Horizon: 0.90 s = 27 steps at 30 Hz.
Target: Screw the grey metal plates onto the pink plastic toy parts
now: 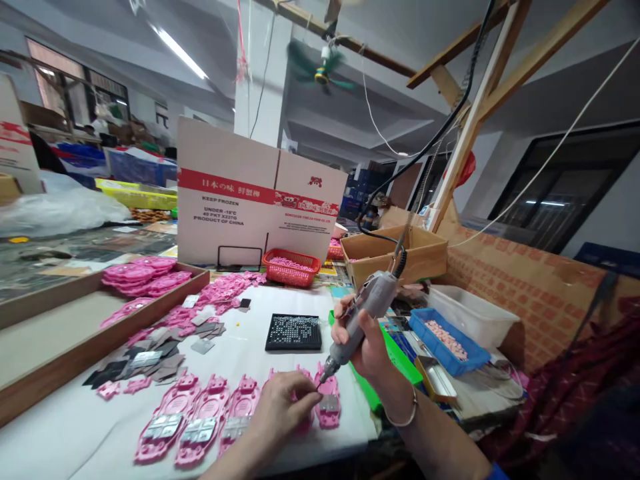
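My right hand [370,347] is wrapped round a grey electric screwdriver [369,303], tilted with its bit pointing down and left. The bit tip meets the upper part of the rightmost pink plastic casing [329,413], which has a grey metal plate in its lower half. Beside the tip, my left hand [283,410] is closed in a pinch; whatever its fingers hold is too small to make out. Several more pink casings [203,420] lie in a row to the left, with metal plates in them. My left hand covers part of that row. Behind it sits a black tray of small screws [293,332].
A wooden tray [165,297] with stacked pink casings stands left, near loose grey plates [155,353]. A red basket [291,268], a green tray [395,357], a blue bin [450,341] and a cardboard box [400,257] surround the work area. The screwdriver's black cable [425,147] hangs from above.
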Available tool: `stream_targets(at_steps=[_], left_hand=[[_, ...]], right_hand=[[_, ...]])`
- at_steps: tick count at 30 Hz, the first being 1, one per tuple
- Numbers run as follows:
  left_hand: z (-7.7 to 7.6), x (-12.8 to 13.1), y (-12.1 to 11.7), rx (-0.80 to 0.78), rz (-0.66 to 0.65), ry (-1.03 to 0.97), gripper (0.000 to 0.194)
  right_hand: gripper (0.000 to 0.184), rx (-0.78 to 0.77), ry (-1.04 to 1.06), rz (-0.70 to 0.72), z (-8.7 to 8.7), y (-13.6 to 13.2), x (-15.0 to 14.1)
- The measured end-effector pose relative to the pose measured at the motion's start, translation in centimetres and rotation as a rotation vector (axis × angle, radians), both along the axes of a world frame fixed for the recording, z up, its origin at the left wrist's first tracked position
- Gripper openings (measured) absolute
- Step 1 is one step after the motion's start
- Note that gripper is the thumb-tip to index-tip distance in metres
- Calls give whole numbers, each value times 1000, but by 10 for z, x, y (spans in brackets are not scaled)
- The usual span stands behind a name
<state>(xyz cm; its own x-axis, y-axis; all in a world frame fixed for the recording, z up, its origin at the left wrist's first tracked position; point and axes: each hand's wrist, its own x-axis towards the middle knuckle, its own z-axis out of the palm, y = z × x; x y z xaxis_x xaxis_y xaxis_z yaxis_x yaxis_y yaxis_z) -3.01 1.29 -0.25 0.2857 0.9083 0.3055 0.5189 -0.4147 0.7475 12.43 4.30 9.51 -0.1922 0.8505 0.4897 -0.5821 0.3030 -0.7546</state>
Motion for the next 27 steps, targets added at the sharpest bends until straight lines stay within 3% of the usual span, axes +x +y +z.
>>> stream_targets(at_steps=[11, 14, 17, 20, 23, 27], left_hand=[[6, -6, -11, 49, -158, -158, 22], [7, -6, -13, 179, -131, -85, 20], [10, -4, -16, 362, 3, 144, 29], [12, 5, -20, 458, -101, 374, 30], [10, 19, -25, 481, -240, 584, 43], [2, 32, -27, 435, -285, 785, 42]], right_hand=[[44, -94, -26, 26, 5, -6, 0], [38, 8, -138, -4, 6, -9, 3], [38, 11, -149, -49, 11, -7, 10], [36, 88, -178, -182, 14, 2, 18], [33, 158, -233, -284, 8, 12, 21], [28, 158, -307, -355, -6, 21, 18]])
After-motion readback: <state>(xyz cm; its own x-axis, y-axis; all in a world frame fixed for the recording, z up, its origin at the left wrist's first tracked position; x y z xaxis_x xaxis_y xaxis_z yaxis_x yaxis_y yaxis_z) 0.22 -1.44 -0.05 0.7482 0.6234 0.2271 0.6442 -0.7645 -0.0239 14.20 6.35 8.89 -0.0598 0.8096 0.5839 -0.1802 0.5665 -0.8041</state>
